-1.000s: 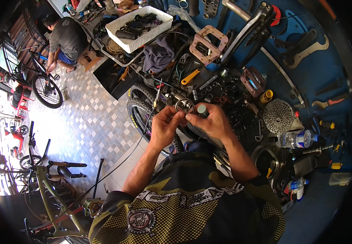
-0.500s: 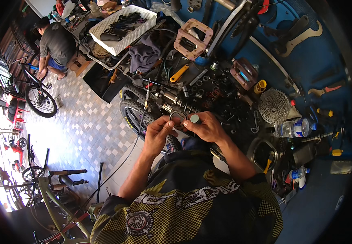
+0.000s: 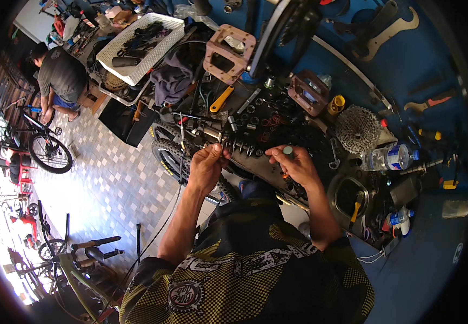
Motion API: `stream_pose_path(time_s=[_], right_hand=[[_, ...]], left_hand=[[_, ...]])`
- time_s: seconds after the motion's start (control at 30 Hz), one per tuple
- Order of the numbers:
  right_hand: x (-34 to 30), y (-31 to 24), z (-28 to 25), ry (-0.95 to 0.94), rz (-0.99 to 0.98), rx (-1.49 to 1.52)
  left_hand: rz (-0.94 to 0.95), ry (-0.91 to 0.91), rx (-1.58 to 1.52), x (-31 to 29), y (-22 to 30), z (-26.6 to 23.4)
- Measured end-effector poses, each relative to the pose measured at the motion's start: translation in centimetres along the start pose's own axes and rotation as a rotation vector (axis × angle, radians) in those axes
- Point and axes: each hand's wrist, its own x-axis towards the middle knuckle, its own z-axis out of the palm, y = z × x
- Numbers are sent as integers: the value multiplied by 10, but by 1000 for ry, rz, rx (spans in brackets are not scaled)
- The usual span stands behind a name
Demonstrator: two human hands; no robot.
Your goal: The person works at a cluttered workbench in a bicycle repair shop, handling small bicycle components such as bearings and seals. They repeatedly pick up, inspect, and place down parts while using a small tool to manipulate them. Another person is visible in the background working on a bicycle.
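left of the black metal coil spring (image 3: 242, 147), the left hand (image 3: 207, 169) pinches a thin silvery metal piece (image 3: 221, 140) (likely light, stiff, best edge-held), and right of it the right hand (image 3: 297, 165) curls round a grey-green-ended cylinder (image 3: 288, 150).

I receive strong daylight from the left; glare washes out the tiled floor (image 3: 96, 186) there. The workbench (image 3: 266, 171) reads dimmer, its dark small parts (image 3: 293, 137) merging into shadow. Fisheye distortion bends edges toward the black rim. Fine detail at the left hand (image 3: 206, 168) appears soft.
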Motion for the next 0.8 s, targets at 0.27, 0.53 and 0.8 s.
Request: stream_pose_path(time_s=[0.27,0.53,0.8], right_hand=[[-19,6,-42,212,76,24],[-34,13,-62,331,109,-8],[-48,27,-81,412,186,17]], left_hand=[[224,-76,1140,82,-3,39],[799,-356,1803,210,-77,8],[545,-553,1822,246,-77,5]])
